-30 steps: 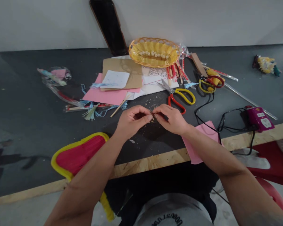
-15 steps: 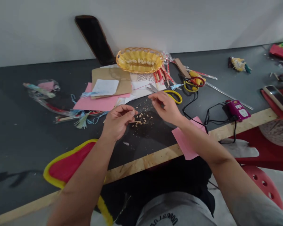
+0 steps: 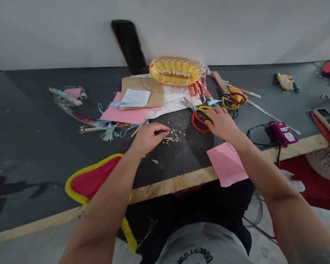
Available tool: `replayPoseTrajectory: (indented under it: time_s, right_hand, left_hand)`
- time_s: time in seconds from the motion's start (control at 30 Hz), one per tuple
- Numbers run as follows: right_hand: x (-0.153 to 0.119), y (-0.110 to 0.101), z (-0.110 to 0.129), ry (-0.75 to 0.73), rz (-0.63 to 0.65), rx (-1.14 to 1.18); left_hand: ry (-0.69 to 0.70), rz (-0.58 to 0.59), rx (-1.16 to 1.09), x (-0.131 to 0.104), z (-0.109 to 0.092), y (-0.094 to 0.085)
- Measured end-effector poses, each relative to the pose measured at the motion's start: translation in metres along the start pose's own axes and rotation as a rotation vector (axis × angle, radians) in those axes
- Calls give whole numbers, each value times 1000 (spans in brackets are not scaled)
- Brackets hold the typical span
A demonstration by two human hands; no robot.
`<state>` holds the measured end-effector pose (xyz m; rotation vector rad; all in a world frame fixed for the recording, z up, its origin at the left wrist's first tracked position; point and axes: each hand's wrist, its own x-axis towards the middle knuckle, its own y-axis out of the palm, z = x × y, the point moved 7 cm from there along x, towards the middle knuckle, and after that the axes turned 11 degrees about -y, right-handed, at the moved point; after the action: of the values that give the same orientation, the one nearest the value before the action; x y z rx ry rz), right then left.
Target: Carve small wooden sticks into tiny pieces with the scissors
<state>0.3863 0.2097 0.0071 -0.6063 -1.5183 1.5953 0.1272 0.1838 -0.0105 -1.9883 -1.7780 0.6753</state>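
My left hand (image 3: 151, 137) is just left of a small heap of pale bits (image 3: 176, 136) on the dark table; its thumb and forefinger are pinched, and anything between them is too small to make out. A thin stick (image 3: 139, 127) lies at the back of that hand. My right hand (image 3: 222, 123) has its fingers on the handles of the scissors (image 3: 199, 119), one yellow and one red. The scissors lie with blades parted, pointing to the back left.
A yellow basket (image 3: 175, 79) with small white pieces stands at the back by papers (image 3: 140, 95). A dark phone (image 3: 129, 46) leans on the wall. Pink paper (image 3: 228, 165) overlaps the front edge. A purple adapter (image 3: 284, 132) with cables sits right; a red, yellow-edged piece (image 3: 96, 178) lies left.
My right hand has moved right and down onto the scissors' handles, and the red handle now shows. My left hand stays by the bits, its fingers lower. The view has shifted slightly.
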Motion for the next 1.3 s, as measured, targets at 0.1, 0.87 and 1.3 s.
replayPoseTrajectory:
  time_s: [0.1,0.87,1.3]
  right_hand:
    - [3,11,-4,31,90,-44]
    - [7,23,-19,186,-161,81]
    - [0,3,10,27,-514,625]
  left_hand:
    - [34,106,204,-3,-3,9]
    - [-39,19,-248,-2,-2,-7]
    - [-262,134,-839,-1,11,10]
